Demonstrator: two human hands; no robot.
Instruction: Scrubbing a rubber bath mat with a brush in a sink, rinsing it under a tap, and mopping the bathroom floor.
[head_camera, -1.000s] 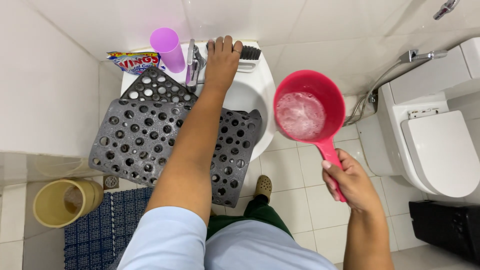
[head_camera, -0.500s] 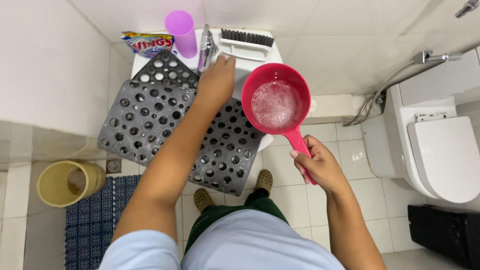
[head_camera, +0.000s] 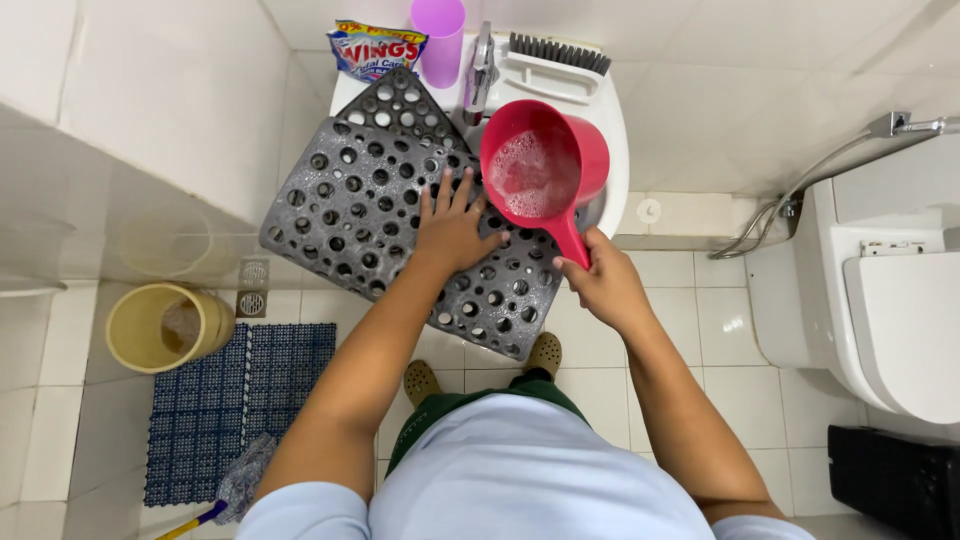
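Note:
A grey rubber mat (head_camera: 350, 210) full of round holes lies across a white sink (head_camera: 612, 150). My left hand (head_camera: 452, 228) rests flat on the mat with fingers spread. My right hand (head_camera: 600, 283) grips the handle of a red water dipper (head_camera: 545, 168). The dipper holds foamy water and hangs over the mat's right side, above the sink.
On the sink's back edge stand a purple cup (head_camera: 438, 38), a detergent packet (head_camera: 376, 48), a tap (head_camera: 481, 66) and a white scrub brush (head_camera: 552, 68). A yellow bucket (head_camera: 158, 326) and a blue floor mat (head_camera: 240, 405) lie at left. A white toilet (head_camera: 880, 290) stands at right.
The red dipper moved left from beside the sink to above the mat. My left hand came back from the sink's rear edge and now lies flat on the mat.

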